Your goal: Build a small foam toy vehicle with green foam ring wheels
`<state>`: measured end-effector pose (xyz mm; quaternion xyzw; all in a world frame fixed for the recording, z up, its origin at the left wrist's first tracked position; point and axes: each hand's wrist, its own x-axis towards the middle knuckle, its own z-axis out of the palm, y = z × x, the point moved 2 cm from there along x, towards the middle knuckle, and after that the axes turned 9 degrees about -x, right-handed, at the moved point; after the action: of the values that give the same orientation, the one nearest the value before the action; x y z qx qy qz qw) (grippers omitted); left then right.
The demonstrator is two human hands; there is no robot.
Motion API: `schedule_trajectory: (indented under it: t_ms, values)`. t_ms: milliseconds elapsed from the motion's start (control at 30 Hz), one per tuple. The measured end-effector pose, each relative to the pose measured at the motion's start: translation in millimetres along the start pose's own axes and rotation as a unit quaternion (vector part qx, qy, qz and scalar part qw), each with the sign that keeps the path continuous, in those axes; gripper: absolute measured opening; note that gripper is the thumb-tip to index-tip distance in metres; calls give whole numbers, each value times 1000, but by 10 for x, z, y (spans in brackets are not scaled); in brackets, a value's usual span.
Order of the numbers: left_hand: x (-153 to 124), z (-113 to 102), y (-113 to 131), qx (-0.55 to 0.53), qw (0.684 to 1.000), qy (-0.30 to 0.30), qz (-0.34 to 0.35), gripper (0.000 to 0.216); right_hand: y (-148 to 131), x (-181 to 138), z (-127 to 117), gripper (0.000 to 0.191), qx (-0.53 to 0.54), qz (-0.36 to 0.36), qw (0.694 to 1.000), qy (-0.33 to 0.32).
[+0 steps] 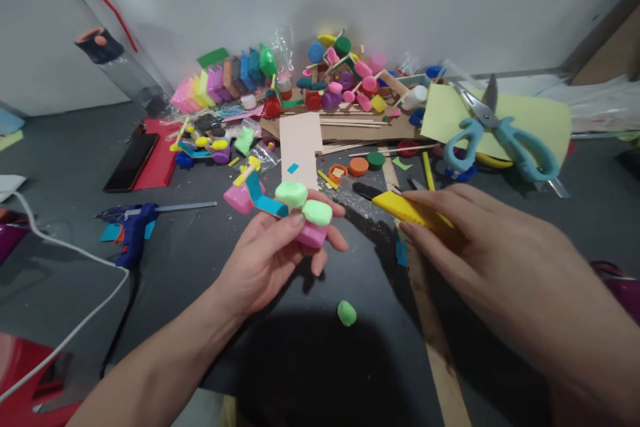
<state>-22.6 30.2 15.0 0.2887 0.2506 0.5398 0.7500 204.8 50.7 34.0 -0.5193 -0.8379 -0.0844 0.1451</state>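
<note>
No readable lettering — no legible labels, brands, numbers, signs

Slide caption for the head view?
Left hand holds a model with pale green lumps; right hand grips a yellow tool over a dark, cluttered table.

I hold a craft model (270,205), its bent blue strip (263,201) running from pink and yellow pieces (238,199) at left to two pale green lumps (318,213) and another pink piece (312,236) at right, and, farther right, a slanted yellow tool (407,210).
</note>
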Motion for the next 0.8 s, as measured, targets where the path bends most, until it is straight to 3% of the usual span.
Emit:
schedule_trajectory:
  t_ms: [167,333,400,500,600,667,800]
  values:
    - [-47,37,30,-38,996,-54,-53,25,19,25,338,13,-40,24,994,-102]
    - [-43,27,0,-56,995,-65,-58,22,-12,13,500,10,-90,1,987,-133]
    - [-33,24,-26,-68,993,-71,-60,23,-30,20,463,12,-90,-13,990,-111]
    - [-25,37,-78,-93,989,-83,-73,24,-115,23,264,26,41,-23,999,-10]
    - [-33,64,-128,-117,984,-100,-94,27,-264,-17,36,37,259,-43,963,58]
    - [-48,76,-150,-121,980,-117,-110,31,-371,-59,-50,42,336,-77,938,49]
    - [-77,68,-165,-101,972,-167,-130,36,-494,-130,-71,50,384,-123,915,24]
